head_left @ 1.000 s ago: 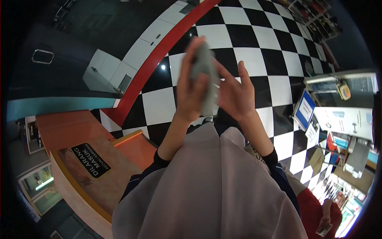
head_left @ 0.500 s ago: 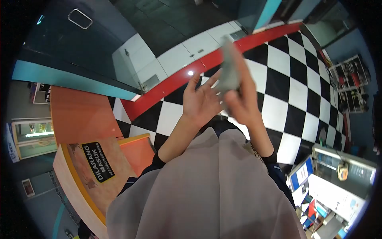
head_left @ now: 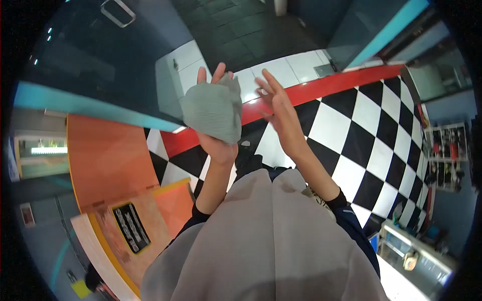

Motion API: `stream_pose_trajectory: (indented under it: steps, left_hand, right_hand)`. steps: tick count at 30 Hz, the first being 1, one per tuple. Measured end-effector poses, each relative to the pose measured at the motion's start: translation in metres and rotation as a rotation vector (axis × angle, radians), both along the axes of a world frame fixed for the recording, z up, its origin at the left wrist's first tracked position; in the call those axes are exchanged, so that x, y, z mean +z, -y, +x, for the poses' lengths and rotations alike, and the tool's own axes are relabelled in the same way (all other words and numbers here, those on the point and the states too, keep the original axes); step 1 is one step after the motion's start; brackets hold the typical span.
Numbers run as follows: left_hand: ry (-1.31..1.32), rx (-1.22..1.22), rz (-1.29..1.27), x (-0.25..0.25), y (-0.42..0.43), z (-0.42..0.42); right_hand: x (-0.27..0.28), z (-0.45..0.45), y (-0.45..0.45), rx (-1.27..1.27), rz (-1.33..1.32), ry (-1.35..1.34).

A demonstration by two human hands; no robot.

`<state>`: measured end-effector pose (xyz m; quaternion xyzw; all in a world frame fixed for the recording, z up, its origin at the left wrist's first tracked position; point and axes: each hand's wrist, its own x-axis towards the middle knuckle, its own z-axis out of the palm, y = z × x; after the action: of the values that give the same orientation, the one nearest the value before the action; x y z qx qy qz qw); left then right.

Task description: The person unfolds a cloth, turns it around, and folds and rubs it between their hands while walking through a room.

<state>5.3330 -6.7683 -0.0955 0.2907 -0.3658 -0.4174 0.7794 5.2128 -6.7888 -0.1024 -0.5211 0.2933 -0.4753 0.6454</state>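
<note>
A grey-green ribbed cloth lies folded over the palm of my left hand, which holds it up in front of me. The cloth hides the palm and thumb, while a few fingertips stick out past its far edge. Just right of it, my right hand is raised with nothing in it. Its fingers are stretched and a little apart, and slightly blurred. A small gap separates this hand from the cloth.
Below is a black-and-white checkered floor with a red step edge. A dark glass door stands at upper left, an orange counter with a black sign at left. A rack and glass display case are right.
The cloth has passed from my right hand to my left hand. My left hand has moved left with it, and my right hand is now free of it. The view has shifted slightly.
</note>
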Motion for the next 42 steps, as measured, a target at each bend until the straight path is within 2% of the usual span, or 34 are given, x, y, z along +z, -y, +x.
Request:
stream_pose_trajectory:
  steps: [1, 3, 4, 5, 7, 8, 10, 11, 12, 13, 14, 15, 16, 17, 18, 19, 21, 22, 23, 25, 26, 27, 29, 30, 31, 33, 34, 35, 36, 37, 39, 40, 41, 42]
  left_hand:
    - [-0.001, -0.048, 0.002, 0.004, 0.008, -0.003]
    - [0.448, -0.261, 0.073, 0.016, 0.028, -0.008]
    - [0.635, -0.335, -0.176, 0.011, 0.053, 0.001]
    - [0.968, -0.287, -0.276, 0.009, 0.067, 0.004]
    - [1.220, -0.173, -0.438, 0.017, 0.086, 0.004]
    - [1.222, -0.208, -0.452, 0.017, 0.094, 0.007]
    - [0.979, -0.274, -0.447, 0.014, 0.108, 0.017]
    - [0.978, -0.292, -0.439, 0.006, 0.113, 0.021]
    - [0.643, -0.434, -0.310, -0.002, 0.118, 0.022]
    - [0.300, -0.549, -0.182, -0.007, 0.125, 0.027]
    - [0.270, -0.640, 0.020, -0.009, 0.130, 0.040]
    - [0.263, -0.628, 0.032, -0.011, 0.140, 0.054]
    - [-0.093, -0.815, 0.272, -0.013, 0.152, 0.068]
    - [-0.466, -0.974, 0.503, -0.016, 0.163, 0.081]
    - [-0.579, -1.007, 0.580, -0.016, 0.176, 0.094]
    - [-0.595, -0.970, 0.580, -0.025, 0.187, 0.109]
    - [-1.183, -1.159, 0.306, -0.048, 0.210, 0.139]
    - [-0.478, -0.638, 0.601, -0.050, 0.224, 0.145]
    - [-0.492, -0.585, 0.585, -0.047, 0.238, 0.156]
    - [-0.791, -0.654, 0.441, -0.034, 0.270, 0.174]
    - [-0.694, -0.447, 0.413, -0.055, 0.286, 0.186]
    - [-0.700, -0.406, 0.399, -0.055, 0.306, 0.193]
    - [-0.507, -0.278, 0.157, -0.047, 0.347, 0.204]
    - [-0.388, -0.186, 0.062, -0.047, 0.368, 0.212]
    - [-0.383, -0.170, 0.056, -0.044, 0.394, 0.219]
    - [0.260, 0.194, -0.046, -0.032, 0.441, 0.226]
    - [0.215, 0.178, 0.104, -0.013, 0.463, 0.223]
    - [0.561, 0.150, 0.018, -0.012, 0.483, 0.239]
    - [0.952, 0.279, 0.021, -0.005, 0.502, 0.246]
    - [1.344, 0.395, 0.053, 0.000, 0.517, 0.252]
    - [1.330, 0.468, 0.126, 0.001, 0.543, 0.259]
    - [1.323, 0.513, 0.157, -0.001, 0.559, 0.263]
    - [1.322, 0.525, 0.177, -0.010, 0.577, 0.267]
    - [1.012, 0.563, 0.140, -0.019, 0.596, 0.272]
  right_hand:
    - [0.000, 0.001, 0.006, -0.048, 0.002, -0.001]
    - [0.004, 0.001, 0.024, 0.167, 0.514, 0.481]
    - [0.009, 0.003, 0.032, 0.106, 0.471, 0.480]
    - [0.009, 0.005, 0.042, 0.067, 0.444, 0.493]
    - [0.002, 0.010, 0.063, 0.063, 0.455, 0.962]
    - [0.000, 0.008, 0.068, 0.076, 0.441, 1.240]
    - [0.005, 0.016, 0.077, -0.021, 0.331, 1.309]
    - [0.010, 0.023, 0.082, -0.089, 0.233, 1.352]
    - [0.017, 0.034, 0.091, -0.413, 0.188, 1.017]
    - [0.016, 0.042, 0.100, -0.415, 0.197, 1.009]
    - [0.012, 0.051, 0.109, -0.508, 0.083, 0.894]
    - [0.010, 0.060, 0.120, -0.591, -0.028, 0.776]
    - [0.008, 0.071, 0.133, -0.635, -0.106, 0.596]
    - [0.008, 0.080, 0.146, -0.617, -0.091, 0.591]
    - [0.008, 0.090, 0.160, -0.576, -0.375, 0.250]
    - [0.008, 0.101, 0.174, -0.504, -0.654, -0.086]
    - [0.005, 0.126, 0.207, -0.280, -0.705, -0.447]
    - [-0.001, 0.138, 0.226, -0.173, -0.759, -0.520]
    - [-0.008, 0.150, 0.246, -0.067, -0.821, -0.590]
    - [-0.018, 0.171, 0.287, 0.001, -0.826, -0.530]
    - [-0.023, 0.180, 0.307, 0.023, -0.809, -0.496]
    - [-0.030, 0.189, 0.331, 0.062, -0.819, -0.478]
    - [-0.041, 0.205, 0.378, -0.007, -0.504, -0.112]
    - [-0.029, 0.216, 0.395, 0.042, -0.209, 0.018]
    - [-0.038, 0.220, 0.428, 0.077, -0.093, -0.026]
    - [-0.026, 0.230, 0.480, 0.363, 0.474, 0.201]
    - [-0.017, 0.235, 0.505, 0.478, 0.568, 0.311]
    - [-0.010, 0.244, 0.529, 0.598, 0.666, 0.414]
    - [0.004, 0.253, 0.545, 0.526, 0.618, 0.335]
    - [0.002, 0.262, 0.566, 0.558, 0.634, 0.316]
    - [-0.015, 0.281, 0.609, 0.493, 0.849, 0.514]
    - [-0.022, 0.285, 0.630, 0.810, 1.017, 0.954]
    - [-0.026, 0.291, 0.651, 0.822, 1.035, 0.947]
    - [-0.018, 0.300, 0.668, 0.713, 0.996, 0.795]
